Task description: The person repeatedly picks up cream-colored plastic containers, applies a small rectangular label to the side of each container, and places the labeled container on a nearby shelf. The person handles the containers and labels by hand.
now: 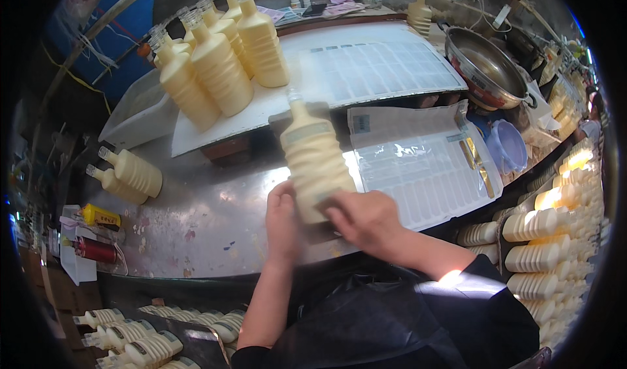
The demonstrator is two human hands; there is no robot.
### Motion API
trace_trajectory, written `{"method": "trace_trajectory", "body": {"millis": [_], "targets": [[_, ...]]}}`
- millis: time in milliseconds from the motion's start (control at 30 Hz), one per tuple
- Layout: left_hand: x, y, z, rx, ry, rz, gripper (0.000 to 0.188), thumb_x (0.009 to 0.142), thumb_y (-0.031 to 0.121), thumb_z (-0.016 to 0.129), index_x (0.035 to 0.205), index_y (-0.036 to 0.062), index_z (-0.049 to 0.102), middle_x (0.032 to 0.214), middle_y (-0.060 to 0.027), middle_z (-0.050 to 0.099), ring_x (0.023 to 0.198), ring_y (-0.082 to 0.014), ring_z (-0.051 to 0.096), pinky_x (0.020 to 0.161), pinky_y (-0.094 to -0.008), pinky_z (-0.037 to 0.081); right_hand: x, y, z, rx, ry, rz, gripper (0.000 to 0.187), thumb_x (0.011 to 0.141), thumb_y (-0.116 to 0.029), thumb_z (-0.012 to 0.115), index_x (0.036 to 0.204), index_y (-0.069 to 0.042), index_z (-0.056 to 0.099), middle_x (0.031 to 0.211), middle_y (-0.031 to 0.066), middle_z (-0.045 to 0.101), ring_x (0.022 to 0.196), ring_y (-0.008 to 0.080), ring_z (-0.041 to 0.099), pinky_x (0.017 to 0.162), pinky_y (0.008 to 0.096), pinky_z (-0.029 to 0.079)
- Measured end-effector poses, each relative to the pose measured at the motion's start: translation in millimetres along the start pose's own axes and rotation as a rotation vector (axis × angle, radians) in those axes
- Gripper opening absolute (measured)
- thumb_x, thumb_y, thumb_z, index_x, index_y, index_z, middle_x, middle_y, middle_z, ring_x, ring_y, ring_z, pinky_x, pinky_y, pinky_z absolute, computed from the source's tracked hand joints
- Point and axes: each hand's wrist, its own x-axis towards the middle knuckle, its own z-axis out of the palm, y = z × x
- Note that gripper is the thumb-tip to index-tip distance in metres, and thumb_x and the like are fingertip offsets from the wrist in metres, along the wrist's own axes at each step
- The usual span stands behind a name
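Observation:
A cream-coloured ribbed plastic bottle (315, 157) with a clear neck lies tilted before me over the metal bench, its neck pointing away. My left hand (282, 215) grips its lower left side with curled fingers. Across its lower right, my right hand (369, 219) presses thumb and fingers near the base. A pale band crosses the bottle's shoulder. Right of the bottle rests a plastic-covered sheet of clear labels (411, 179); another label sheet (385, 68) lies on the raised white board behind. The bottle and left hand are slightly blurred.
Several similar bottles (219, 68) stand on the white board (300, 49); two more (134, 176) lie at the bench's left. A white tub (134, 114), yellow bottle (101, 217) and red can (95, 249) are leftward. Rightward are a large metal pan (486, 68), purple bucket (507, 145) and stacked bottles (532, 258).

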Motion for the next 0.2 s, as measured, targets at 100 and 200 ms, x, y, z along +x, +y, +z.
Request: {"method": "trace_trajectory", "body": {"millis": [100, 200], "targets": [[7, -10, -4, 0.471, 0.009, 0.224, 0.055, 0.097, 0.019, 0.063, 0.145, 0.0019, 0.044, 0.138, -0.0123, 0.05, 0.131, -0.0264, 0.046, 0.113, -0.0432, 0.036, -13, 20, -7, -0.154, 0.088, 0.355, 0.027, 0.09, -0.023, 0.076, 0.111, -0.01, 0.065, 0.075, 0.011, 0.071, 0.065, 0.0311, 0.07, 0.059, 0.0406, 0.055], [11, -14, 13, 0.599, 0.042, 0.191, 0.077, 0.087, 0.02, 0.073, 0.152, 0.0044, 0.035, 0.15, -0.0131, 0.038, 0.139, -0.0345, 0.039, 0.121, -0.0484, 0.028, -12, 20, -12, 0.035, 0.126, 0.482, 0.032, 0.09, -0.025, 0.077, 0.114, -0.008, 0.064, 0.084, 0.0143, 0.076, 0.072, 0.0273, 0.076, 0.068, 0.0406, 0.06]]}}
